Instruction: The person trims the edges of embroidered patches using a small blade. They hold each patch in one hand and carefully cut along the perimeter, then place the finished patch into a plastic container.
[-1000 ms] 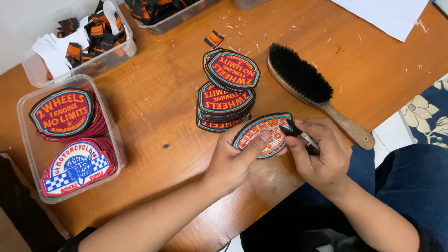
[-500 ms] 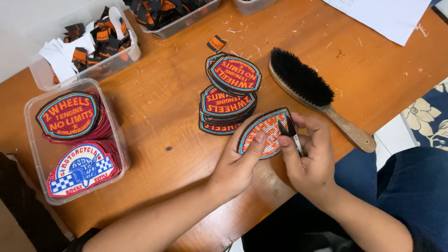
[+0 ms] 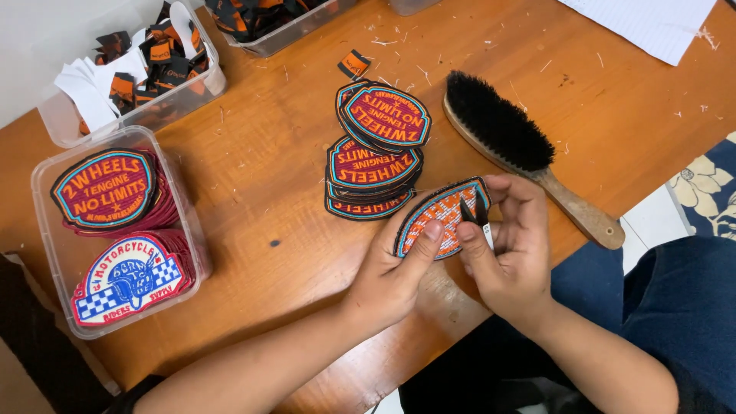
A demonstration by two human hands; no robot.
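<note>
At the near edge of the wooden table (image 3: 253, 192), two hands work one embroidered patch (image 3: 437, 218).

The left hand (image 3: 395, 268) pinches the patch, held back side up, thumb on its lower edge; the right hand (image 3: 510, 245) grips small thread snips (image 3: 477, 215), blades touching the patch's upper end. At 11 o'clock of the patch lie two stacks of oval patches (image 3: 376, 149); at 1 o'clock, a black-bristled wooden brush (image 3: 521, 149). At 9 o'clock, well apart, a clear tub (image 3: 46, 253) holds more patches.
</note>
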